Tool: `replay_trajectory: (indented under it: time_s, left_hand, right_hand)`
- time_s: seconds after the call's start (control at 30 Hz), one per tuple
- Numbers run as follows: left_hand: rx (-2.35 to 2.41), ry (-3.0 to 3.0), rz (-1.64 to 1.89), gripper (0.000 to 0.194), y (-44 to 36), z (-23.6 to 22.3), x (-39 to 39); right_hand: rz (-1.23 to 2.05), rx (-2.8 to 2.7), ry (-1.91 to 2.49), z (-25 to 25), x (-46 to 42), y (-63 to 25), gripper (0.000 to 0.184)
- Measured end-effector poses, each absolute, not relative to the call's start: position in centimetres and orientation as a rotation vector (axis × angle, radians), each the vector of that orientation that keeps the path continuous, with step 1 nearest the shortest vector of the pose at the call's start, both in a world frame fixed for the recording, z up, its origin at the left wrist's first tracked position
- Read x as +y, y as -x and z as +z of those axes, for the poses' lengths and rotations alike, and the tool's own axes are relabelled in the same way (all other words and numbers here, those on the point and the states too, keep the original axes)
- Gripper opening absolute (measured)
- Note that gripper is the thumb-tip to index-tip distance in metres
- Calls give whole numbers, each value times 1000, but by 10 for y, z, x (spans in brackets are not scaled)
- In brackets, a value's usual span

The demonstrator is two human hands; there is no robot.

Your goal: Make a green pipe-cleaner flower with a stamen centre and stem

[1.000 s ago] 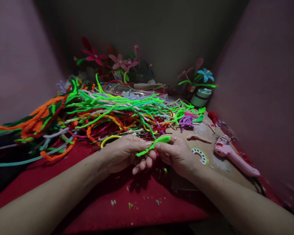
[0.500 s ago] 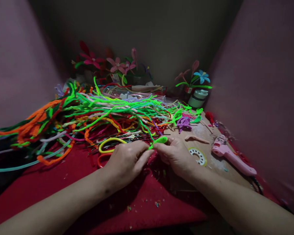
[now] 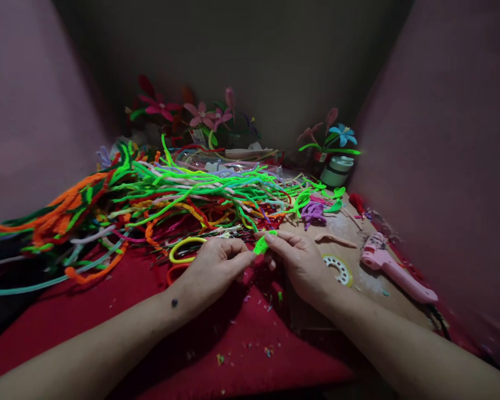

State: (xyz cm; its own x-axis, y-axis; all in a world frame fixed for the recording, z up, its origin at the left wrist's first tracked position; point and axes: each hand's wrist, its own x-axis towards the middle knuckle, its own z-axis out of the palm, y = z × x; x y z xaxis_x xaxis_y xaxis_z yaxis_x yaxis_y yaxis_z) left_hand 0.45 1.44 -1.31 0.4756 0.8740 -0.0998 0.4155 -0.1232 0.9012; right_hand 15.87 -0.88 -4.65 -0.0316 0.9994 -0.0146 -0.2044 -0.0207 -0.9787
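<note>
Between my two hands is a small bright green pipe-cleaner leaf [image 3: 261, 245], held above the red cloth. My left hand [image 3: 220, 260] pinches its left end between thumb and fingers. My right hand [image 3: 296, 256] grips the right end, thumb on top, and its fingers cover part of the leaf. Just behind my left hand lie scissors with a yellow handle loop [image 3: 182, 251] and an orange-red one, their blades hidden. A roll of tape [image 3: 339, 271] rests on the board beside my right wrist.
A heap of colourful pipe cleaners [image 3: 200, 186] spreads behind my hands. To the right, a pink glue gun [image 3: 394, 268] lies on a brown board [image 3: 369, 294]. Pipe-cleaner flowers [image 3: 200, 115] and a light green jar [image 3: 336, 171] stand at the back. Scraps dot the red cloth [image 3: 241, 355].
The green leaf has turned between my fingers; its rounded tip no longer points up to the right. My right thumb now lies over it. The view has shifted slightly.
</note>
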Motion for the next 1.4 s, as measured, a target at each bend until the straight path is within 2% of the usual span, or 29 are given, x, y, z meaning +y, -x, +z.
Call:
replay_trajectory:
  time_s: [0.17, 0.3, 0.57, 0.7, 0.87, 1.23, 1.4]
  left_hand:
    - [1065, -1728, 569, 31, -3, -19, 19]
    - [1038, -1673, 685, 24, -5, -17, 17]
    - [1166, -1499, 871, 25, -3, -17, 22]
    - [1065, -1441, 670, 34, -2, -21, 26]
    - [913, -1481, 417, 28, -2, -24, 23]
    - [1043, -1478, 567, 29, -4, -20, 22]
    - [1062, -1494, 574, 25, -6, -18, 20]
  right_hand:
    - [1292, -1121, 1101, -43, -11, -158, 22]
    - [1298, -1165, 1130, -41, -13, -157, 20]
    - [1323, -1141, 1144, -41, -12, -155, 29]
    - [1333, -1107, 1087, -43, -11, -157, 26]
    - [1380, -1068, 1033, -47, -9, -158, 24]
    - [1381, -1002, 1054, -45, -9, -158, 13]
    - [1385, -1004, 1133, -44, -9, -156, 18]
